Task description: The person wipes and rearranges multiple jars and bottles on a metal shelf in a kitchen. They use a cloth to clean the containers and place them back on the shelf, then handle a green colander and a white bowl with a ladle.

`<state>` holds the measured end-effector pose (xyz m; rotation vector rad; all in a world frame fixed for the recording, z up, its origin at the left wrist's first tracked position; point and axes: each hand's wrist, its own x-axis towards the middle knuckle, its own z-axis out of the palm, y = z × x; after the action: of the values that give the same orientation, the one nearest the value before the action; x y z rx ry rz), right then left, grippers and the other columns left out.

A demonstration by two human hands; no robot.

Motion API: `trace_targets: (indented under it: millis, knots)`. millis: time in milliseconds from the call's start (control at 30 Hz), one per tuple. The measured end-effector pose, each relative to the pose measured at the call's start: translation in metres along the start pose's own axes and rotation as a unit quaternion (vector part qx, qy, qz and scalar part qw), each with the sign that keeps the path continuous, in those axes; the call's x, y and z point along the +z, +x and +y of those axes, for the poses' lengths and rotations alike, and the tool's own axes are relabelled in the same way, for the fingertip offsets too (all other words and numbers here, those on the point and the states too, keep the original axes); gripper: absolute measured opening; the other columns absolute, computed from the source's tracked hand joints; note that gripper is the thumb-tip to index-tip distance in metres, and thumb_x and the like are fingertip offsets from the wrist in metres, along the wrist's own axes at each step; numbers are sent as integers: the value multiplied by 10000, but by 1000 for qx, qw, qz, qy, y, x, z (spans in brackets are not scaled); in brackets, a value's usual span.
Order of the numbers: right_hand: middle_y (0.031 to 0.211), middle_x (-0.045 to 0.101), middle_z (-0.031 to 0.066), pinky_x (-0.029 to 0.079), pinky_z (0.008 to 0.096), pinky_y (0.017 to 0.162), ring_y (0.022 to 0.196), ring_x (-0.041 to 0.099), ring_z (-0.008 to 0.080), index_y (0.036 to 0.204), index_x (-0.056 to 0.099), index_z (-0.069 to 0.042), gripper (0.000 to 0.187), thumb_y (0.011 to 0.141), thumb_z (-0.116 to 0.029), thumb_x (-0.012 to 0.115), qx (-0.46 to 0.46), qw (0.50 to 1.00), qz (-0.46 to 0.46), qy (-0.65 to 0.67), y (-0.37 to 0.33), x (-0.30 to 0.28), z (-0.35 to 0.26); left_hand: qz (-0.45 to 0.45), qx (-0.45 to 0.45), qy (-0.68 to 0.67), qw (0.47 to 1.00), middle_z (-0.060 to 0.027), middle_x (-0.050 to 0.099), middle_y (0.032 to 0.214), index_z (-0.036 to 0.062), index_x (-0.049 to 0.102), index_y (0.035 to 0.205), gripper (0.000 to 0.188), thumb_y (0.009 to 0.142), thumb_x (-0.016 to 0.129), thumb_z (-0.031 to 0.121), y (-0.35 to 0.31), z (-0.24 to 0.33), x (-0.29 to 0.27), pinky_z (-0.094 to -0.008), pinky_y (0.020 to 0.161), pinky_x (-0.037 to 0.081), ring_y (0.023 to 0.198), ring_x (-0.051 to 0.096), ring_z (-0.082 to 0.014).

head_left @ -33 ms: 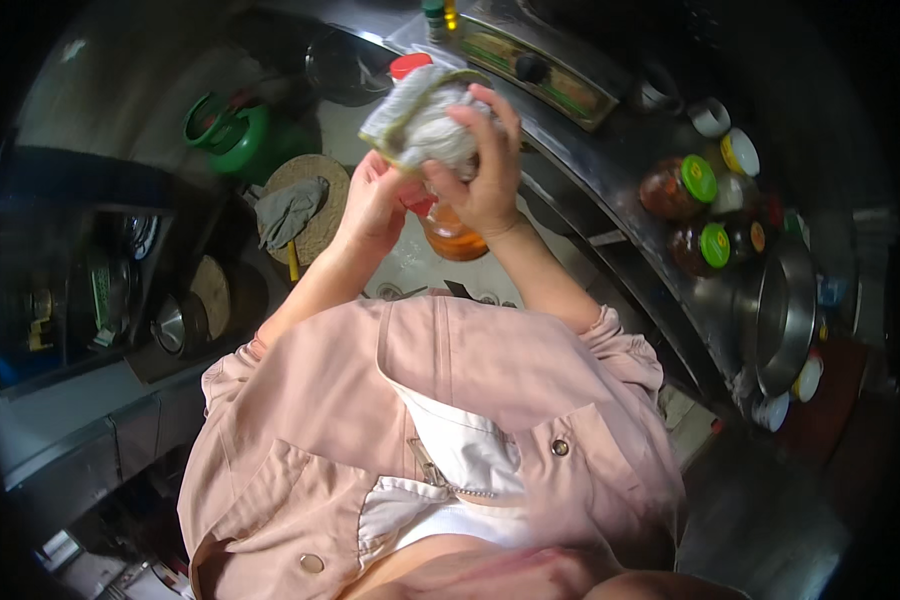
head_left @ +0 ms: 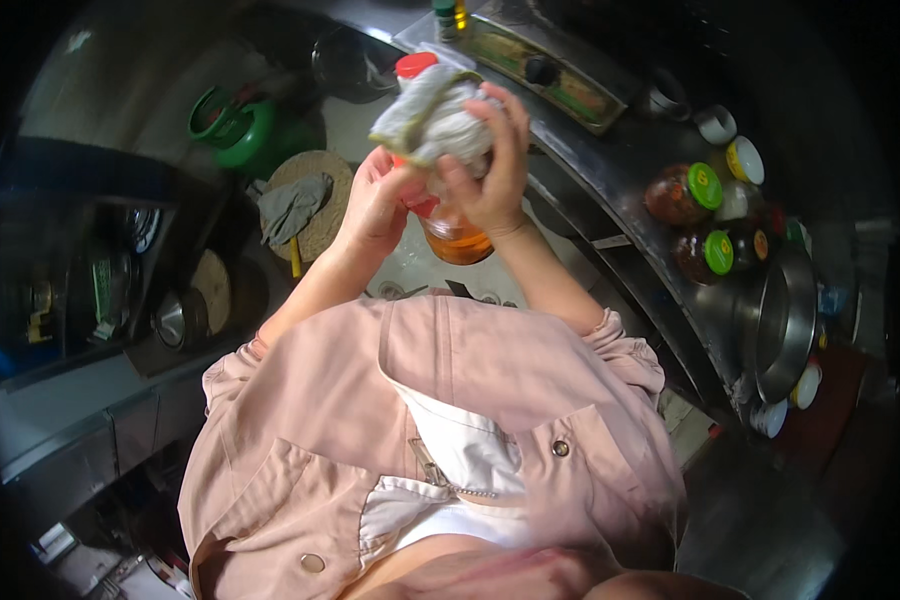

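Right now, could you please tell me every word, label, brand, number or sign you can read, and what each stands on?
None can be read with certainty.
Two green jar lids: yellow marks, too small to read.
Small dark jar: orange mark, too small to read.
Amber bottle: its red area is too blurred to show wording.

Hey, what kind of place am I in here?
Probably a kitchen: there's a green gas cylinder, jars with green lids on the metal counter, and a large metal pan.

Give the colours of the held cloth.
The cloth is whitish with yellow-green edging, clearest in the head view.
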<state>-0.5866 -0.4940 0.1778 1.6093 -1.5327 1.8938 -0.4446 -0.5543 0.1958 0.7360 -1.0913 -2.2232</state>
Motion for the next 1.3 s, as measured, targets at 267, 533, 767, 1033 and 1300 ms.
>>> trace_targets:
  millis: [267, 533, 767, 1033, 1300]
  knots:
    - [1267, 540, 112, 440, 351, 955, 1107, 545, 194, 1309, 467, -41, 476, 1012, -402, 378, 491, 742, -265, 372, -56, 64, 70, -13, 96, 77, 992, -16, 566, 802, 42, 529, 915, 219, 728, 637, 3, -38, 75, -49, -231, 580, 421, 651, 535, -97]
    - [1392, 458, 131, 434, 365, 1028, 1210, 513, 252, 1413, 360, -55, 612, 983, -492, 357, 575, 406, -176, 688, -88, 85, 33, 2, 209, 81, 975, -12, 503, 798, 26, 499, 894, 193, 726, 586, -9, -43, 98, -72, -215, 616, 456, 635, 490, -82]
    - [1273, 556, 108, 470, 346, 940, 1114, 564, 214, 1344, 460, -52, 643, 970, -565, 359, 645, 562, -175, 487, -92, 83, 21, 56, 217, 127, 966, -37, 541, 822, 23, 471, 886, 171, 744, 564, 1, -53, 76, -99, -227, 637, 467, 709, 546, -89]
    - [796, 660, 131, 466, 323, 724, 781, 602, 164, 842, 681, 24, 647, 883, -605, 532, 511, 830, -215, 65, -125, 99, 65, 153, 242, 48, 957, 11, 471, 718, 39, 482, 921, 122, 834, 555, -8, -47, 54, -115, -219, 546, 355, 556, 378, -52]
    - [952, 620, 53, 455, 292, 727, 828, 546, 127, 1045, 599, -9, 356, 972, -348, 518, 559, 777, -150, 249, -127, 110, 65, 149, 257, -37, 954, -49, 576, 884, 20, 445, 1049, 265, 833, 599, 1, -47, 36, -116, -238, 657, 480, 736, 550, -86]
